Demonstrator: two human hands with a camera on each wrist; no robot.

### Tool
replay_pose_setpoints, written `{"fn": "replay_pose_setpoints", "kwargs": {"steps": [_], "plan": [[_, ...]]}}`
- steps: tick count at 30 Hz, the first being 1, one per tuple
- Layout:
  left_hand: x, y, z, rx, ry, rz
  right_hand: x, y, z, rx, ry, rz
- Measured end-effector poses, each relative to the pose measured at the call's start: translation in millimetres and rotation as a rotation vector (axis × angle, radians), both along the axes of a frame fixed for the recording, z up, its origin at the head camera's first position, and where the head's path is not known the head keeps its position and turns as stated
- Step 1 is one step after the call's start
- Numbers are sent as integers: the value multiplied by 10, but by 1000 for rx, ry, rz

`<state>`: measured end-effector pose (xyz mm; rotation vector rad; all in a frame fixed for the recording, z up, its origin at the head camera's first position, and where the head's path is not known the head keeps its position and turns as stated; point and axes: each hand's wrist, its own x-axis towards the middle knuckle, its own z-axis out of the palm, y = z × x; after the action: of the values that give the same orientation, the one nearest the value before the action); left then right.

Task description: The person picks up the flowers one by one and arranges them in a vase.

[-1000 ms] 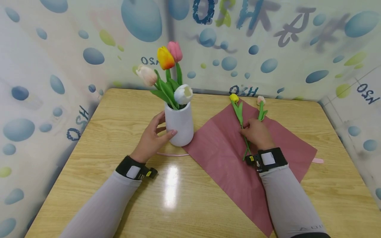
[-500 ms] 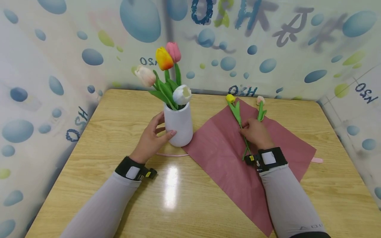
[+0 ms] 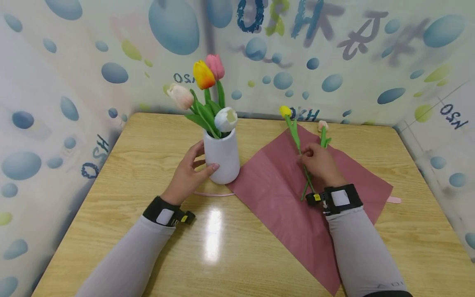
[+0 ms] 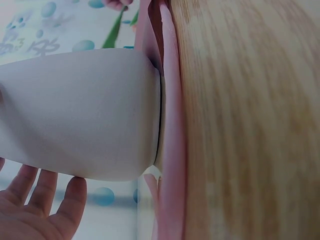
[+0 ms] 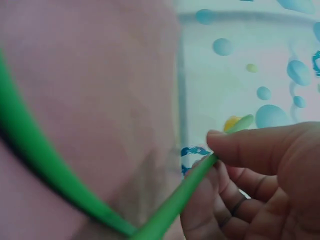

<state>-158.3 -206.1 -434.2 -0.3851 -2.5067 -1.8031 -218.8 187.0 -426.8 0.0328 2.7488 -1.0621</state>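
Note:
A white vase (image 3: 222,159) stands upright at the table's centre-left, holding several tulips: white (image 3: 226,119), pale pink (image 3: 180,96), orange-yellow (image 3: 203,74) and pink (image 3: 215,66). My left hand (image 3: 188,173) holds the vase's left side, thumb in front and fingers behind. In the left wrist view its fingertips (image 4: 75,192) touch the vase wall. My right hand (image 3: 320,163) pinches the stem of a yellow tulip (image 3: 285,111), its bloom raised off the paper. The right wrist view shows the green stem (image 5: 175,202) between thumb and fingers. Another pale pink tulip (image 3: 323,126) lies just beyond this hand.
Dark pink wrapping paper (image 3: 274,202) spreads diagonally over the wooden table (image 3: 178,264), one corner by the vase's base. A pink ribbon (image 3: 213,194) runs in front of the vase; its end (image 3: 394,199) shows at the paper's right. A patterned backdrop (image 3: 122,45) encloses the table.
My right hand has lifted the yellow tulip, so its bloom stands higher and a little further left. My left hand stays on the vase.

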Motion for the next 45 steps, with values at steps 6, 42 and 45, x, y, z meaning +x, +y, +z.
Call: {"fn": "replay_pose_setpoints", "kwargs": {"steps": [6, 42, 45], "plan": [[1, 0, -8, -1, -5, -1, -5, -4, 71, -200, 38, -61], [4, 3, -3, 13, 9, -5, 56, 33, 268, -1433, 76, -46], [1, 3, -4, 9, 11, -6, 58, 16, 273, -1453, 76, -54]]}}
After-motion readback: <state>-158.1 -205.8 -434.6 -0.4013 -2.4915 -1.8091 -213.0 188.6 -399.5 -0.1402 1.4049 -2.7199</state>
